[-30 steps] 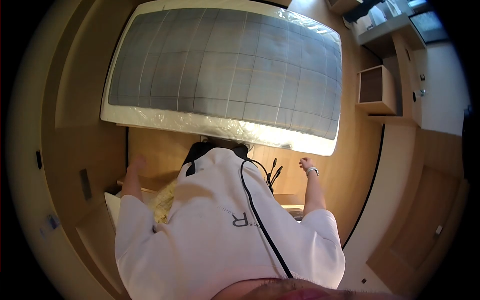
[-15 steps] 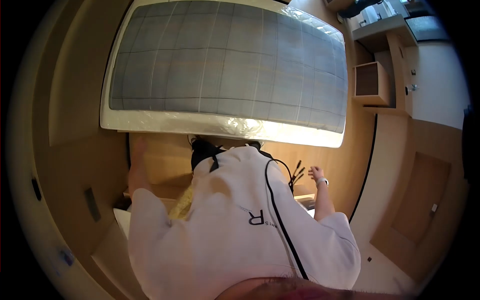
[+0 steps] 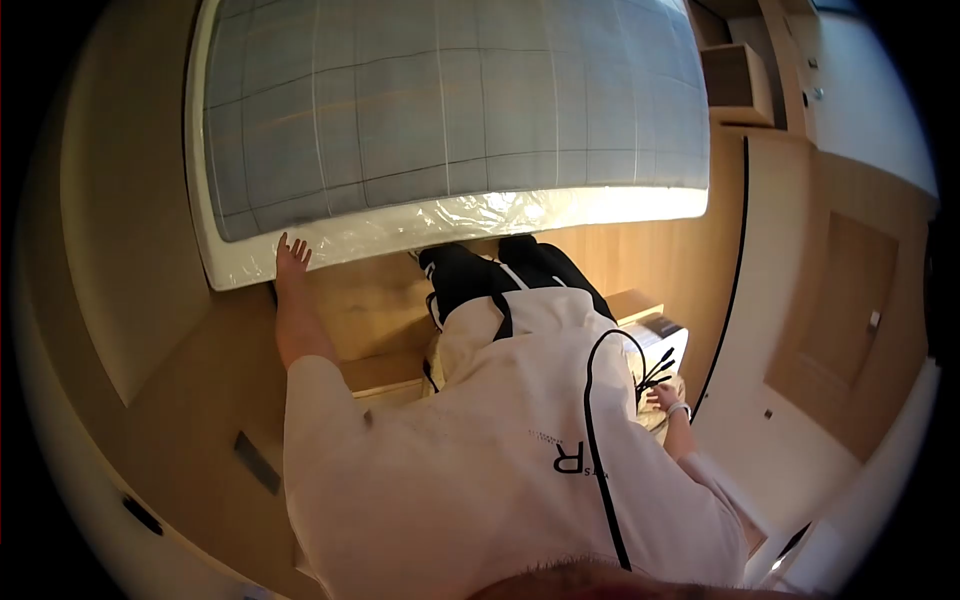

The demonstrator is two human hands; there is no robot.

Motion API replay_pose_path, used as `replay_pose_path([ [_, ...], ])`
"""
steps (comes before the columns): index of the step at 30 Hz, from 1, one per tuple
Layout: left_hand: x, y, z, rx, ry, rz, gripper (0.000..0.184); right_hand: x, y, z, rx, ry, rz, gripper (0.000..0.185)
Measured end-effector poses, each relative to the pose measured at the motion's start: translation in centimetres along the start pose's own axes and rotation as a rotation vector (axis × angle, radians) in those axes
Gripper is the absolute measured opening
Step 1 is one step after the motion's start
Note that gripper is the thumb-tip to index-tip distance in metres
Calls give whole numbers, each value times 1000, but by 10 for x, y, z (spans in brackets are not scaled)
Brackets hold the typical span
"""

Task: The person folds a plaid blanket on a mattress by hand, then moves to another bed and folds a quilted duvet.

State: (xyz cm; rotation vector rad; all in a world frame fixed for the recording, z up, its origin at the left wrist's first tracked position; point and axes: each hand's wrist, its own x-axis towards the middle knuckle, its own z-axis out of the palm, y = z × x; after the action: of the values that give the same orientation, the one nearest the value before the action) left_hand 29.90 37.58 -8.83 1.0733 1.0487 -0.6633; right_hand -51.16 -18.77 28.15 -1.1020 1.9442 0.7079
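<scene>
As one left hand hangs wide by one mattress, right hand, grip unclear

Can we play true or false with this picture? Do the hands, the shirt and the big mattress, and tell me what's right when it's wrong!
1. A black cable runs over the shirt. True.
2. The shirt is bright green. False: it is pale.
3. In this view, the left hand overlaps the edge of the mattress. True.
4. The right hand does too. False: it is lower in the picture, away from the mattress.
5. The mattress is plain all over. False: lines cross its grey top.
</scene>
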Motion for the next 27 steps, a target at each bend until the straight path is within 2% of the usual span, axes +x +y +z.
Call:
replay_pose_path([
  [2,22,2,3,-55,-41,-30,92,1,-5,8,-32,-1,18,24],
  [3,35,1,3,-127,-67,-54,97,-9,-17,17,-11,72,0,26],
  [5,47,-2,10,-155,-141,-64,104,-1,-16,12,-104,76,-164,28],
  [7,60,-5,19,-243,-122,-88,106,-11,-37,14,-161,150,-224,25],
  [8,62,-4,23,-237,-87,-89,109,7,-34,7,-98,120,-266,23],
  [9,63,-3,27,-229,-90,-91,109,-40,-78,18,-415,234,-385,24],
  [11,49,-2,40,-337,70,-88,94,-5,-83,8,-376,199,-417,25],
  [12,52,-3,39,-336,69,-88,94,-10,-104,10,-421,200,-410,27],
  [13,58,-4,37,-367,-26,-37,82,-12,-129,12,-466,200,-404,29],
  [14,63,-2,37,-400,-122,16,71,-1,-148,11,-553,223,-517,30],
  [15,66,2,40,-404,-125,21,71,12,-166,8,-640,248,-632,31],
  [17,74,1,47,-307,-108,156,49,-3,-234,20,-693,261,-608,30],
  [18,71,2,52,-310,-103,158,49,-23,-267,31,-698,274,-697,29],
  [20,56,9,74,-319,-38,291,47,-68,-328,59,-673,283,-854,26],
  [22,40,17,84,-371,-84,337,47,-108,-370,88,-663,292,-983,23],
  [27,-26,35,116,-443,-268,392,50,-129,-408,133,-788,178,-1236,20],
])
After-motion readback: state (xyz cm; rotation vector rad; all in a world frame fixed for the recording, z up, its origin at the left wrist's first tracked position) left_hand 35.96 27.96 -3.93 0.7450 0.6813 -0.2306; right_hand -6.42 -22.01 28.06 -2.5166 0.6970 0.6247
